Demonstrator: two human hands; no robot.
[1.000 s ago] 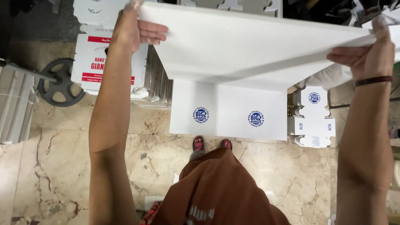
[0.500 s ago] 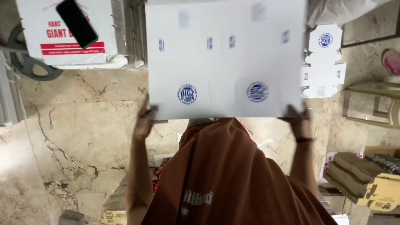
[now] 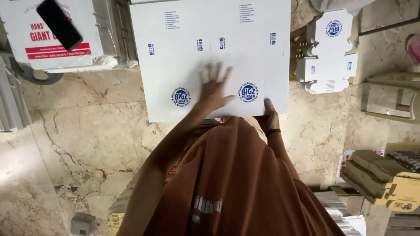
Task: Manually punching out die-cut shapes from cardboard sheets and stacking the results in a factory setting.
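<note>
While left hand (image 3: 214, 89) presses flat carton sheet (image 3: 210, 52), right hand (image 3: 270, 117) grips its edge.

Beige veined marble floor (image 3: 78, 144)

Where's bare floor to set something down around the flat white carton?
Left of the flat white cardboard carton blank, the marble floor is bare, bordered above by the white printed box carrying a black phone. A smaller patch lies below the die-cut white blanks. Lower right is crowded with brown folded cartons. Left hand presses the blank; right hand holds its near edge.
</note>
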